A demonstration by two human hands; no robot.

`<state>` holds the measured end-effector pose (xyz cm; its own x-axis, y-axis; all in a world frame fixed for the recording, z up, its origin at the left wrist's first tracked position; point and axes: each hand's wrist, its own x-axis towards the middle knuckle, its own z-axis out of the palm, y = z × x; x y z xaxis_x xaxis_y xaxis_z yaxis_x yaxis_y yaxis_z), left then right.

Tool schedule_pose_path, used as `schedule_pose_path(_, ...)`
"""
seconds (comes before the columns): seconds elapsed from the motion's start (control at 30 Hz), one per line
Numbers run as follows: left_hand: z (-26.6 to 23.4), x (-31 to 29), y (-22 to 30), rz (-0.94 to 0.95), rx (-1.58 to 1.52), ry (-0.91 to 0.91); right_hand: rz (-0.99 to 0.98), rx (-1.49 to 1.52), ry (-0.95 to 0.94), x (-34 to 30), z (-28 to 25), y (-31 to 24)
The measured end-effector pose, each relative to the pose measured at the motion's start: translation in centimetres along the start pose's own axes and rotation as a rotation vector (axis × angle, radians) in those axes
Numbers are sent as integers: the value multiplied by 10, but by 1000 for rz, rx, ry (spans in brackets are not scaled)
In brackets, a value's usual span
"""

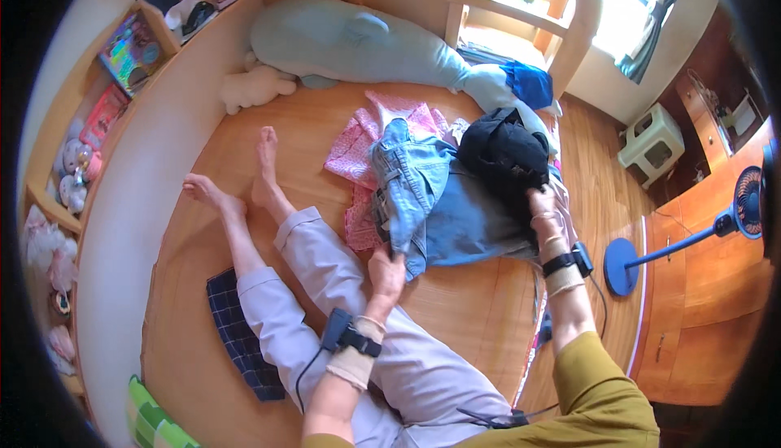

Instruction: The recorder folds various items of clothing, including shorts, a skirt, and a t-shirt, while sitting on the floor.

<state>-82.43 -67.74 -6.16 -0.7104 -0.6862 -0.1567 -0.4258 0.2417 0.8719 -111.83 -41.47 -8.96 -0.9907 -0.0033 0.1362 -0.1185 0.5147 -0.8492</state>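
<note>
My left hand (386, 276) is closed on the lower edge of a light blue denim garment (419, 167), which is partly lifted and folded over itself. My right hand (543, 204) pinches a crumpled black cloth piece (503, 143), whose exact kind I cannot make out. Between the hands, a darker blue denim part (472, 220) lies spread on the mat; whether it belongs to the light piece is unclear. Pink patterned cloth (354, 147) lies rumpled behind and beneath the denim.
My legs stretch over the bed mat (203, 245), beside a folded dark checked cloth (240, 334). A long plush toy (350, 41) and a white plush (252, 88) lie at the far side. On the right stand a blue fan (622, 265) and a white stool (651, 145).
</note>
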Motion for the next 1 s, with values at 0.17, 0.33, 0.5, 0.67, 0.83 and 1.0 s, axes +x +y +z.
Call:
schedule_pose_path(0.17, -55, -10, 51, 65, -232, 69, -132, 320, 119, 83, -44, -93)
schedule_pose_path(0.33, -137, -61, 180, 353, -459, 234, -325, 475, 131, 94, -53, -186)
schedule_pose_path(0.5, -270, -144, 149, 297, -827, 487, -609, -207, -129, 44, -27, -189)
schedule_pose_path(0.67, -401, -218, 38, 427, 75, 926, -762, -235, -459, -35, -32, -67)
schedule_pose_path(0.83, -443, -232, -61, -245, -639, 658, -436, -732, -563, -112, -68, 33)
schedule_pose_path(1.0, -445, -251, -52, -261, -584, 533, -398, -790, -405, -145, -45, 8)
